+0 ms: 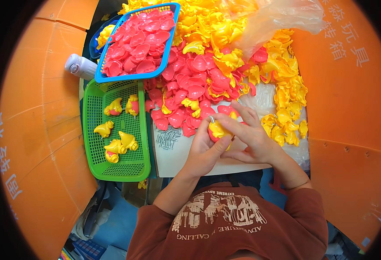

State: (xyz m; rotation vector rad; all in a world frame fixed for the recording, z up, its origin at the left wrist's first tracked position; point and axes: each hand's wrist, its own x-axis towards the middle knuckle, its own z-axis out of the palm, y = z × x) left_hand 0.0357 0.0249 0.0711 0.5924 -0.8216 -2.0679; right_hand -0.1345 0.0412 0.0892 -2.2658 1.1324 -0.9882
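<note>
My left hand (pixel 201 152) is closed round a small yellow and red plastic toy figure (pixel 218 131), with its thumb across the near side. A short metal pin (pixel 212 119) sticks up from the figure's top. My right hand (pixel 253 139) grips the same figure from the other side, one fingertip close by the pin. The palm side of the figure is hidden by my fingers. Just left of my hands, a heap of small metal pins (pixel 168 138) lies on the white tabletop (pixel 173 162). Red shell-shaped pieces (pixel 195 91) are piled beyond my hands.
A green basket (pixel 145 158) at left holds several yellow and red figures. Partly over its far end sits a blue basket (pixel 169 52) full of red shells. Yellow parts (pixel 225 32) and a clear plastic bag (pixel 281 19) lie at the back. Orange panels (pixel 346 108) flank the table; a white bottle (pixel 81 66) stands left.
</note>
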